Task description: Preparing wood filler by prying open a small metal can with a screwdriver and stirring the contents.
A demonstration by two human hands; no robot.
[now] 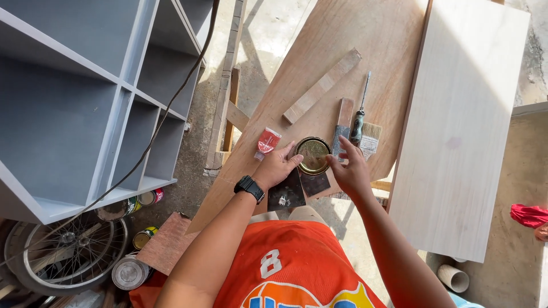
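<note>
Nearest the camera: one orange shirt and two bare forearms. The left wrist carries one black watch.

Two hands work at one small round tin. The tin stands on the desk, a bare sheet of pale brown plywood with visible grain. The lid of the tin is gold-coloured metal and shiny. The left hand lies just left of the tin, fingers curled, thumb and fingertips touching the rim. The right hand lies just right of the tin, fingers bent, fingertips at the rim on that side. Both hands are partly closed against the tin; neither lifts it off the desk.

Two dark, flat, square scraper blades lie under and just below the tin, stained and speckled.

Left of the tin: one red tube.

Right of the tin, side by side: one flat wooden block, one screwdriver with a green-black handle, one paintbrush with pale bristles.

Beyond: one long wooden strip, lying diagonally.

Far right: one white painted board, smooth and rectangular.

Far left: one grey shelf unit with open compartments, one black cable draped over it.
</note>
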